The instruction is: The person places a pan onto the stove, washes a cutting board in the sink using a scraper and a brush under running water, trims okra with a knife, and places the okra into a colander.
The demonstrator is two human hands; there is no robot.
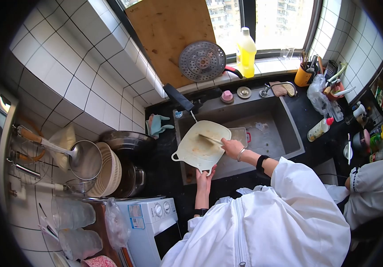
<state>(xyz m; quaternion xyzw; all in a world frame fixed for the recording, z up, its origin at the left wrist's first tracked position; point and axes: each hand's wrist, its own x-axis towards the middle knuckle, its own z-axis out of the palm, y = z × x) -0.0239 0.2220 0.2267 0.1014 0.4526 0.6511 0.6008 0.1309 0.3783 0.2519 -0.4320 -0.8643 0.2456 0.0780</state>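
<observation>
A cream-coloured square pan point(193, 143) with brownish stains on its inside is tilted over the left part of the sink point(291, 124). Its long black handle point(179, 98) points to the upper left, and a small loop sticks out at its left corner. My left hand point(204, 175) grips the pan's near edge from below. In my right hand point(233, 148) is a thin, pale tool with a flat end, perhaps a brush point(210, 139); it lies against the pan's inner surface. Behind the pan, a clear container with a red clip point(248, 137) shows partly in the sink.
A tap point(274, 87), pink cup-like item point(227, 96) and drain strainer point(244, 92) line the sink's back. A yellow bottle point(245, 53) and a perforated steamer plate point(202, 61) stand by the window. Rubber gloves point(157, 125) and a white bottle point(319, 129) flank the sink.
</observation>
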